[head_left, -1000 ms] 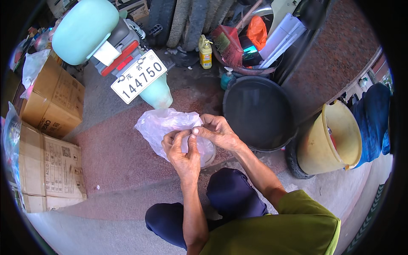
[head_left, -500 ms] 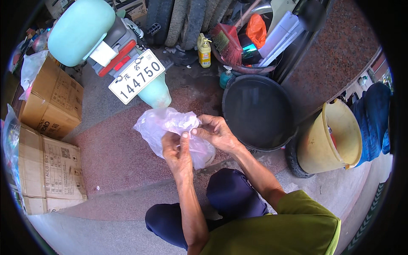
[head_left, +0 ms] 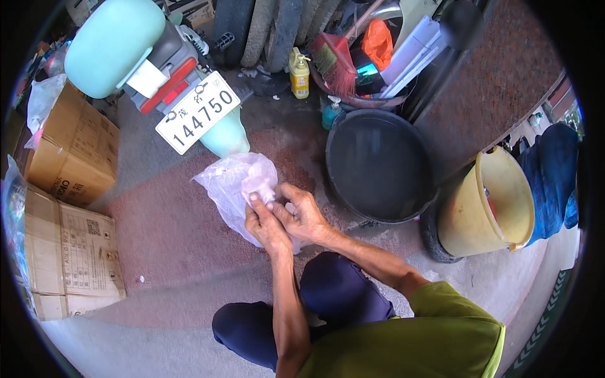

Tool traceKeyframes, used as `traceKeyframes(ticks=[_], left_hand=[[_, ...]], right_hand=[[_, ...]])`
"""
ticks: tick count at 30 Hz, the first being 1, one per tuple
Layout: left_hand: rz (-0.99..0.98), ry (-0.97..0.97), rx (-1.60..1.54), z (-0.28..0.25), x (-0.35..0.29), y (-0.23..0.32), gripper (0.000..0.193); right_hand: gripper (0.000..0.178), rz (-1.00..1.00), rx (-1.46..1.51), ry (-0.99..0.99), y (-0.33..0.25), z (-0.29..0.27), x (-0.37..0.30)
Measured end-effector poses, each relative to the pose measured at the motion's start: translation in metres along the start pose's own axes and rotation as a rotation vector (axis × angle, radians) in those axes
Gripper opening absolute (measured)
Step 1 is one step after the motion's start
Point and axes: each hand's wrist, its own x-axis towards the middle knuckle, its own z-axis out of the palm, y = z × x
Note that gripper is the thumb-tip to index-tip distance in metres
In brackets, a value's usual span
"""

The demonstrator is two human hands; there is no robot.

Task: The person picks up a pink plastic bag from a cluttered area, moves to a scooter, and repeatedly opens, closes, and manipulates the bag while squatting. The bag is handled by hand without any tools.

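Note:
A thin, pale pinkish-white plastic bag is gathered between my hands, its loose part spreading to the far left over the reddish floor. My left hand is closed on the bunched plastic, with the thumb pointing up along it. Right beside it, my right hand pinches the same gathered part, and the thumbs almost meet. A puffed knot of plastic sticks up above my fingers. Folds hide whatever the bag may contain.
A black basin of dark liquid stands at the right, by a yellowish bucket. Cardboard boxes line the left. A pale green scooter is ahead, near tyres, a yellow pump bottle and a red broom.
My hands have come closer together and slightly nearer to me. The bag's mouth, spread wider before, is now bunched tightly between my fingers.

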Motion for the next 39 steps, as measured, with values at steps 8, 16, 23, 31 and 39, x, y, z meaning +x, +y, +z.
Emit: traceKeyframes(ticks=[8, 16, 23, 31, 39], left_hand=[[-0.001, -0.077, -0.161, 0.005, -0.004, -0.004, 0.042], [-0.084, -0.138, -0.233, -0.004, 0.004, 0.02, 0.036], [0.038, -0.171, -0.127, -0.022, 0.011, 0.022, 0.019], [0.016, -0.263, -0.147, -0.008, -0.011, 0.045, 0.023], [-0.158, -0.179, -0.132, -0.012, 0.002, 0.015, 0.036]], right_hand=[[0.011, 0.077, 0.108, 0.032, 0.008, -0.004, 0.016], [0.011, 0.179, 0.369, 0.087, 0.027, -0.021, 0.023], [0.014, 0.421, 0.586, -0.022, 0.017, -0.055, 0.027], [0.04, 0.38, 0.308, -0.03, -0.018, -0.046, 0.044], [0.027, -0.121, -0.025, 0.002, -0.015, -0.006, 0.017]])
